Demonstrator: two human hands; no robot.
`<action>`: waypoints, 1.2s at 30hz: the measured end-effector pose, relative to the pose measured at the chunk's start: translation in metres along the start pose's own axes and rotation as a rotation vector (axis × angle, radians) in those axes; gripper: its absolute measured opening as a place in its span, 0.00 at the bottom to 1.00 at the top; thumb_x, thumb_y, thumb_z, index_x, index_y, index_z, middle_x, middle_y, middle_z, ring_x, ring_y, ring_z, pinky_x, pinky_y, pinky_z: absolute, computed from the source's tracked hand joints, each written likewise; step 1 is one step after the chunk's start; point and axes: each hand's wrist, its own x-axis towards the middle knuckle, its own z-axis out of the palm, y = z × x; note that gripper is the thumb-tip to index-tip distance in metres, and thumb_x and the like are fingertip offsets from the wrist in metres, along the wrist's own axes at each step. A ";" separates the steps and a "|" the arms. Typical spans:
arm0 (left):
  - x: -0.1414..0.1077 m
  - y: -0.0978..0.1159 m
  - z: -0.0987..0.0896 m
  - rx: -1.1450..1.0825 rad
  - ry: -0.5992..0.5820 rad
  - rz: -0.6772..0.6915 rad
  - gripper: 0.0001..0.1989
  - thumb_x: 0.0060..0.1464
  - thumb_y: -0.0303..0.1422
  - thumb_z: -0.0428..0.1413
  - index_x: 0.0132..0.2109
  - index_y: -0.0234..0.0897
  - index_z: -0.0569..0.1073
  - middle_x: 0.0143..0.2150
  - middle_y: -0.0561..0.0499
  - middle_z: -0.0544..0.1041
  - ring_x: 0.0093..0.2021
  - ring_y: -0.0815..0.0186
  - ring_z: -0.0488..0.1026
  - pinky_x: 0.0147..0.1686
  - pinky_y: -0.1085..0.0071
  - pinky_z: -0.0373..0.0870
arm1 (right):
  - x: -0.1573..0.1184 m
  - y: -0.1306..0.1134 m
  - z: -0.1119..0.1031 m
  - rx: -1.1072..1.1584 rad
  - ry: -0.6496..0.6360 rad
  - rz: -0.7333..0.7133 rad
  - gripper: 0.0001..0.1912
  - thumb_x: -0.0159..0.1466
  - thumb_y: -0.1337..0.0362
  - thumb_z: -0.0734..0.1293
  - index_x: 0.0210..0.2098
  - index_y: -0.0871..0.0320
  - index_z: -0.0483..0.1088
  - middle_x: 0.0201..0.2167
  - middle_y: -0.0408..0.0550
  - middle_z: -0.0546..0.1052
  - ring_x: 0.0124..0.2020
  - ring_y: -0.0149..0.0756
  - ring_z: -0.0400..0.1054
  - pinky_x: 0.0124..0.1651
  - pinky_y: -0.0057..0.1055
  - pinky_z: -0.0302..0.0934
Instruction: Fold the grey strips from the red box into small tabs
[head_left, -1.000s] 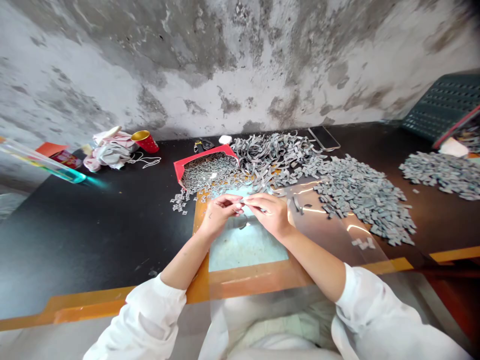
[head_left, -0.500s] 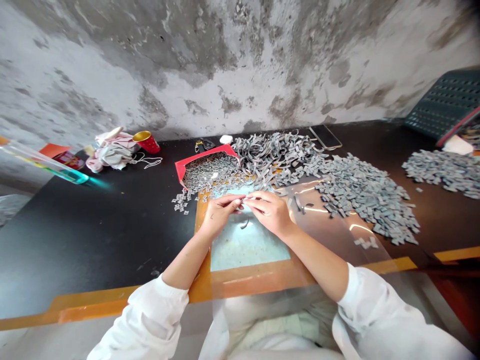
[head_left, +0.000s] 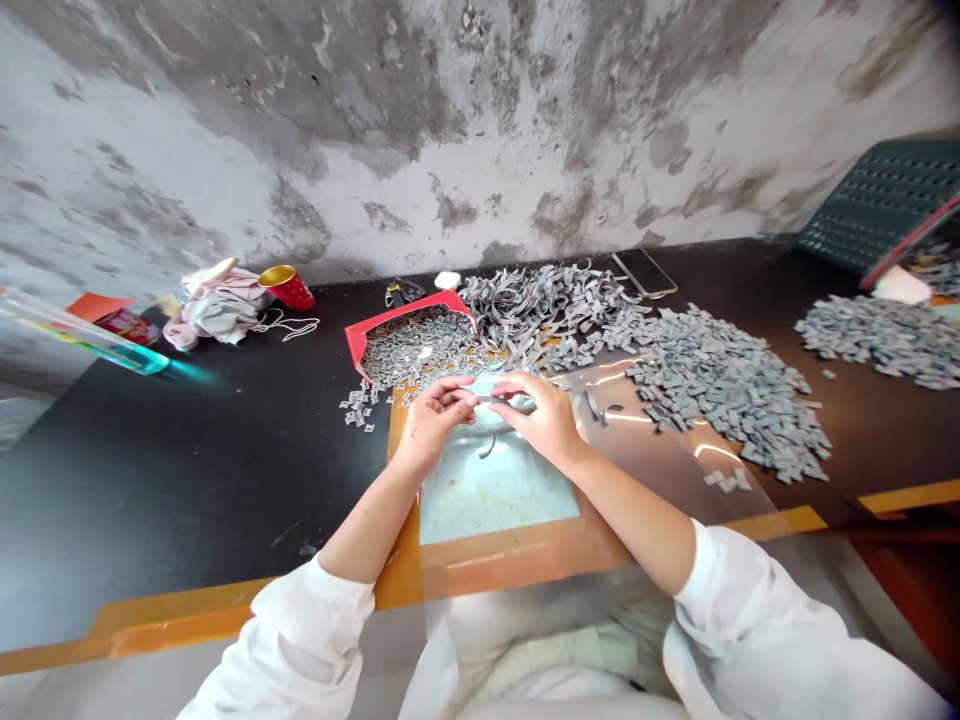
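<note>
Both my hands meet over the pale blue sheet (head_left: 495,495) in the middle of the table. My right hand (head_left: 551,420) is closed, pinching a thin grey strip (head_left: 487,399) between thumb and fingers. At the strip's other end, the thumb and fingertips of my left hand (head_left: 431,425) are closed on it; any small part within that pinch is hidden. Below the hands, a short dark curved strip (head_left: 488,446) lies loose on the sheet. Just beyond them is a red-edged box (head_left: 360,335) of small grey pieces (head_left: 412,345), some spilling out in front.
A heap of loose grey strips (head_left: 555,300) lies behind my hands. To the right are piles of short grey pieces (head_left: 735,385), a phone (head_left: 645,272) and a dark green basket (head_left: 885,210). At left stand a red cup (head_left: 286,288), crumpled cloths (head_left: 223,305) and a clear tube (head_left: 90,335).
My hands have drawn slightly apart from a fingertip-to-fingertip pinch, so the grey strip now shows between them. The whole view has shifted slightly.
</note>
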 end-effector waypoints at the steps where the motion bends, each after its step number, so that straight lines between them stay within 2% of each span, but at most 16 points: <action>1: 0.000 -0.001 -0.002 -0.012 -0.002 -0.005 0.17 0.47 0.36 0.65 0.44 0.36 0.75 0.29 0.53 0.74 0.26 0.74 0.70 0.30 0.76 0.70 | 0.000 0.000 0.000 0.031 0.001 0.025 0.16 0.58 0.59 0.71 0.44 0.53 0.70 0.37 0.45 0.80 0.40 0.36 0.75 0.47 0.33 0.67; 5: 0.002 -0.007 -0.007 -0.034 -0.040 0.001 0.14 0.47 0.38 0.65 0.40 0.36 0.77 0.31 0.51 0.75 0.28 0.72 0.71 0.32 0.74 0.71 | 0.000 0.000 0.002 0.227 -0.032 0.130 0.17 0.57 0.60 0.72 0.45 0.54 0.70 0.37 0.45 0.80 0.40 0.34 0.75 0.47 0.32 0.69; 8: 0.002 -0.009 -0.008 -0.022 -0.117 0.037 0.13 0.48 0.39 0.64 0.38 0.36 0.77 0.32 0.51 0.75 0.29 0.70 0.71 0.33 0.72 0.71 | -0.003 0.001 0.005 0.366 -0.102 0.206 0.20 0.56 0.61 0.72 0.47 0.54 0.69 0.38 0.45 0.79 0.39 0.34 0.75 0.45 0.32 0.70; 11: 0.002 -0.007 -0.007 0.023 -0.187 0.094 0.10 0.51 0.38 0.62 0.34 0.35 0.74 0.30 0.52 0.72 0.29 0.72 0.69 0.32 0.75 0.69 | -0.005 0.001 0.008 0.384 -0.158 0.225 0.21 0.55 0.62 0.72 0.48 0.53 0.69 0.38 0.45 0.79 0.38 0.34 0.75 0.46 0.33 0.70; 14: 0.002 -0.004 -0.004 0.068 -0.220 0.088 0.12 0.53 0.39 0.60 0.33 0.34 0.72 0.31 0.53 0.69 0.29 0.73 0.68 0.32 0.76 0.69 | -0.005 0.000 0.008 0.304 -0.121 0.182 0.19 0.56 0.64 0.72 0.47 0.53 0.70 0.37 0.45 0.79 0.39 0.34 0.75 0.46 0.33 0.69; 18: 0.000 -0.001 -0.002 0.048 -0.233 -0.036 0.14 0.51 0.41 0.61 0.32 0.34 0.70 0.35 0.51 0.71 0.35 0.69 0.71 0.37 0.71 0.74 | -0.005 -0.001 0.006 0.239 -0.056 0.120 0.18 0.56 0.65 0.72 0.47 0.53 0.70 0.37 0.45 0.79 0.39 0.34 0.74 0.46 0.33 0.68; 24: -0.001 0.001 -0.002 0.008 -0.209 -0.164 0.17 0.47 0.36 0.65 0.39 0.38 0.66 0.29 0.54 0.75 0.28 0.70 0.74 0.30 0.75 0.73 | -0.006 0.001 0.005 0.242 -0.092 0.100 0.17 0.58 0.65 0.71 0.47 0.53 0.70 0.38 0.44 0.79 0.39 0.34 0.74 0.45 0.32 0.69; 29: 0.002 -0.002 -0.005 -0.008 -0.234 -0.135 0.21 0.45 0.35 0.66 0.43 0.37 0.67 0.24 0.56 0.73 0.23 0.72 0.71 0.27 0.78 0.70 | -0.006 0.002 0.005 0.201 -0.126 0.037 0.16 0.59 0.63 0.70 0.47 0.52 0.70 0.39 0.45 0.79 0.41 0.34 0.74 0.44 0.31 0.69; 36: 0.003 -0.003 -0.005 -0.008 -0.228 -0.104 0.23 0.42 0.35 0.67 0.41 0.37 0.63 0.24 0.57 0.73 0.21 0.73 0.70 0.25 0.77 0.71 | -0.004 0.004 0.000 -0.073 -0.151 -0.171 0.12 0.60 0.62 0.70 0.44 0.52 0.73 0.39 0.44 0.80 0.40 0.35 0.72 0.46 0.32 0.65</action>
